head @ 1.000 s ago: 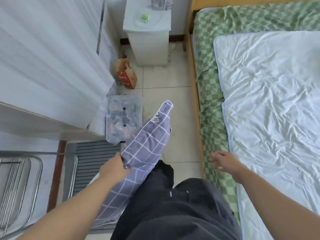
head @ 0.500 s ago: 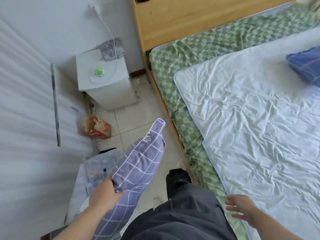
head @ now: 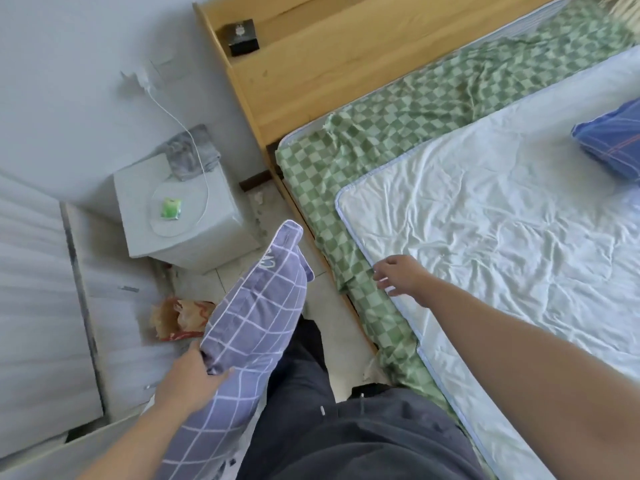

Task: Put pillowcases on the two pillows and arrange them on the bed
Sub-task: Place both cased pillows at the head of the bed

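My left hand (head: 187, 374) grips a pillow in a purple checked pillowcase (head: 256, 320) by its near end. The pillow points up and away over the floor beside the bed. My right hand (head: 401, 275) hovers open above the edge of the bed, over the border of the white quilt (head: 502, 237) and the green checked sheet (head: 367, 157), holding nothing. A second pillow in a dark blue case (head: 613, 140) lies on the quilt at the right edge, only partly in view.
A wooden headboard (head: 329, 64) with a small black box (head: 244, 38) on its shelf stands at the top. A white nightstand (head: 180, 220) with a grey cloth, a cable and a green item is left of the bed. A torn paper bag (head: 176, 317) lies on the floor.
The view has swung toward the head of the bed. My right hand rose from beside my leg and reached out over the bed edge. The left hand kept hold of the purple pillow.
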